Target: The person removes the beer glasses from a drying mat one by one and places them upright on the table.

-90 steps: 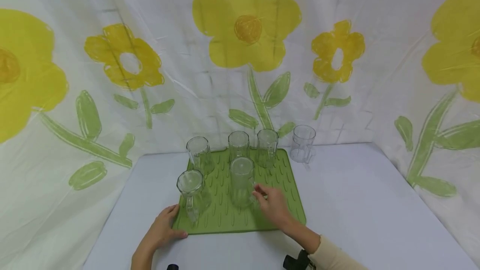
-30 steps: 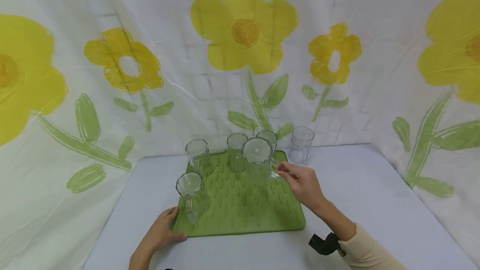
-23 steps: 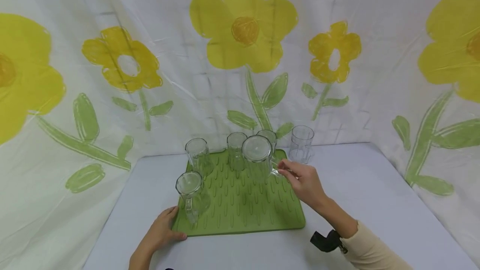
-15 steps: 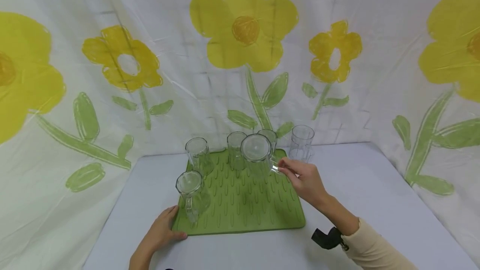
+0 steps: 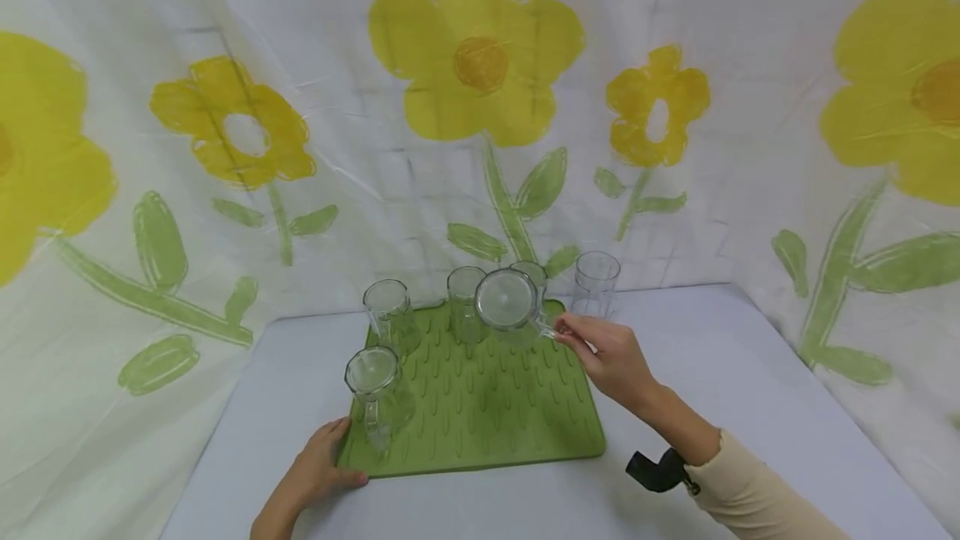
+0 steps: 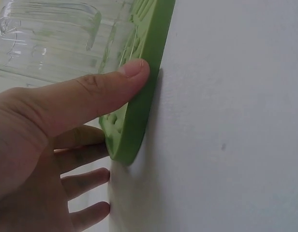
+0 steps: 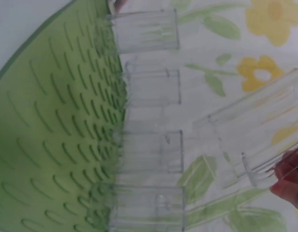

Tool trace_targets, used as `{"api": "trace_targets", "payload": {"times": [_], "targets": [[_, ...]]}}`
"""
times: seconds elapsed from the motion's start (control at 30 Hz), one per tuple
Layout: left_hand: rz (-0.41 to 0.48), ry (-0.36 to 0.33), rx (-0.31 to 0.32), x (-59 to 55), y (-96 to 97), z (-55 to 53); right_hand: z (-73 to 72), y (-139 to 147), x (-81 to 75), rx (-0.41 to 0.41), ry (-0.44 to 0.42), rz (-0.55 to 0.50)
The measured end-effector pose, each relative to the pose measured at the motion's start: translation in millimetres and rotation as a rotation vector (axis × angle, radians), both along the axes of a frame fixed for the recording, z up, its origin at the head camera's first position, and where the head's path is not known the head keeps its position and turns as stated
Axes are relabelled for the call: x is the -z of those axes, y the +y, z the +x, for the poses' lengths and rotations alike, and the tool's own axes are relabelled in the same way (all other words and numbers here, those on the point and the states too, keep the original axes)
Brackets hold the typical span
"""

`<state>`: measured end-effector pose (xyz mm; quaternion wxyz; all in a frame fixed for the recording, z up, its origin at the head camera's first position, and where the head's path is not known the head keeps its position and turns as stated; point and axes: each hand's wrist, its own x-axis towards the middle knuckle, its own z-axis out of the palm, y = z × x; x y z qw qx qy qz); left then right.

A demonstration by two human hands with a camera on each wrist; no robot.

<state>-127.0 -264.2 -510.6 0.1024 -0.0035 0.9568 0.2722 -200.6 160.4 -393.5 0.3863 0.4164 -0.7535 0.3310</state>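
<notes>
In the head view my right hand pinches the handle of a clear glass mug, held above the back right of a green drying mat. The mug is tilted, its round end facing the camera. The right wrist view shows the fingers at its handle. My left hand lies at the mat's front left corner; in the left wrist view the straight thumb rests on the mat's edge, the other fingers extended beside the corner. Near it on the mat stands another glass mug, handle towards me.
At the mat's back stand a left glass mug, a middle one and a third mug, partly hidden behind the held one. A further mug is on the white table right of the mat. A flowered curtain hangs behind.
My right hand has lifted the mug from the mat's middle, moved it back and to the right, and tilted it further. The left hand stays at the mat's corner.
</notes>
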Motion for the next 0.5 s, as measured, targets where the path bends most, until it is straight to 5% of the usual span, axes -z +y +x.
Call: {"api": "trace_targets", "payload": {"times": [0.5], "targets": [[0.036, -0.011, -0.009, -4.5, 0.8, 2.7, -1.7, 3.4, -6.6, -0.017, 0.087, 0.071]]}}
